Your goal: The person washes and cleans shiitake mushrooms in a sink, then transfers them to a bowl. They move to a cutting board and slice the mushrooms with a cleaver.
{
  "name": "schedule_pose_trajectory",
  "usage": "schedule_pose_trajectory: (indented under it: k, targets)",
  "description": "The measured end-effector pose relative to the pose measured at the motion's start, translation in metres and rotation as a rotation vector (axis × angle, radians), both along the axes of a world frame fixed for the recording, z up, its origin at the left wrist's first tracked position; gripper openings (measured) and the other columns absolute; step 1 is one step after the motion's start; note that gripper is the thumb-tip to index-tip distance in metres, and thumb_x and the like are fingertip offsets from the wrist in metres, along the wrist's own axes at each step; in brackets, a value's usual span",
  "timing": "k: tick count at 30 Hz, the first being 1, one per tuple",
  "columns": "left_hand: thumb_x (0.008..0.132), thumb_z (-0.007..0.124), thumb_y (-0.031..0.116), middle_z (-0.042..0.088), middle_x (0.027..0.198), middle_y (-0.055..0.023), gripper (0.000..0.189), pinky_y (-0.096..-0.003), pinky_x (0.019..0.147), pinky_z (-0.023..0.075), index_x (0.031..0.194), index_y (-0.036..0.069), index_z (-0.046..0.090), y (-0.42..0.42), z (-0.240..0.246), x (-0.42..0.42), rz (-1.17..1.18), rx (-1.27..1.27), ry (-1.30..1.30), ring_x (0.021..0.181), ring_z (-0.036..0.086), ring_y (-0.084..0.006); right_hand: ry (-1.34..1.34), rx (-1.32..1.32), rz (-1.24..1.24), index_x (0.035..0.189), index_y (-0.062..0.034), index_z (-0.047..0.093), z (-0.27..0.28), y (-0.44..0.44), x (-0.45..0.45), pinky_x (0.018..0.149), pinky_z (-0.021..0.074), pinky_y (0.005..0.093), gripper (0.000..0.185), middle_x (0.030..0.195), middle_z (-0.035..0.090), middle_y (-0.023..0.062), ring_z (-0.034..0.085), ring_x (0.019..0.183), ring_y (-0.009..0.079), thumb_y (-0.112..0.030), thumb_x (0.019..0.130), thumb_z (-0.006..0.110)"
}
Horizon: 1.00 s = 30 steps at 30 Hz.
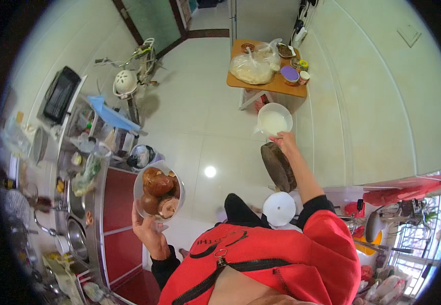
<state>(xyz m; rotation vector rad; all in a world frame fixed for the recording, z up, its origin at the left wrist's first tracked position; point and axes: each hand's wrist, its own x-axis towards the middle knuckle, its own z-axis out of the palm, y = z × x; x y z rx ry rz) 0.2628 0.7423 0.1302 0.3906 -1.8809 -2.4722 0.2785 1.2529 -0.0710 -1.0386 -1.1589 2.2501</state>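
My left hand (148,228) grips a translucent plastic container (182,198) from below and beside its rim. Several large, glossy brown mushrooms (158,185) fill it, one showing its paler underside. Out ahead, my right hand (286,142) holds the near rim of a whitish plastic tub (286,110). Cloudy white liquid (274,122) lies inside the tub. Just below that hand is a dark brown, elongated object (276,166) that I cannot identify, and closer to me a white round lid or disc (279,209) with a small central hole.
A small wooden table (239,83) at the back right bears plastic bags and jars. On the left stand a steel-topped counter with a sink (77,238), a lined waste bin (144,156) and a bicycle with a white helmet (126,81). A tiled wall (369,114) rises on the right.
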Motion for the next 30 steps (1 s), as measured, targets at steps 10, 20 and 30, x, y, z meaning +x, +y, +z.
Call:
schedule_pose_trajectory:
  k: [10,20,30]
  targets:
    - [0.073,0.051,-0.003,0.056,0.124,-0.0155,0.064,-0.0213,0.058,0.0515,0.137,-0.003,0.043,0.121,-0.007,-0.143,0.022,-0.077,-0.071,0.095,0.063,-0.02,-0.11,-0.12,-0.165,0.114,0.0154,0.042,-0.104,0.184,-0.149,0.078,0.0581,0.0499,0.029,0.112,0.053,0.03,0.062,0.094,0.0446,0.005,0.088,0.048]
    - [0.07,0.049,-0.003,0.05,0.133,-0.018,0.071,-0.0336,0.085,0.0555,0.14,-0.003,0.04,0.267,-0.007,-0.263,0.109,-0.051,-0.113,0.114,0.058,-0.0298,-0.151,-0.208,-0.329,0.12,0.0091,0.041,-0.172,0.296,-0.224,0.078,0.0596,0.0518,0.031,0.112,0.056,0.027,0.065,0.087,0.0448,0.002,0.09,0.05]
    - [0.076,0.053,-0.001,0.052,0.131,-0.0178,0.065,-0.0336,0.087,0.0551,0.14,-0.003,0.039,0.324,0.006,-0.316,0.041,-0.08,-0.112,0.113,0.058,-0.0294,-0.103,-0.179,-0.349,0.128,-0.0016,0.04,-0.163,0.315,-0.259,0.077,0.0596,0.0518,0.038,0.121,0.053,0.023,0.061,0.102,0.0398,-0.003,0.092,0.052]
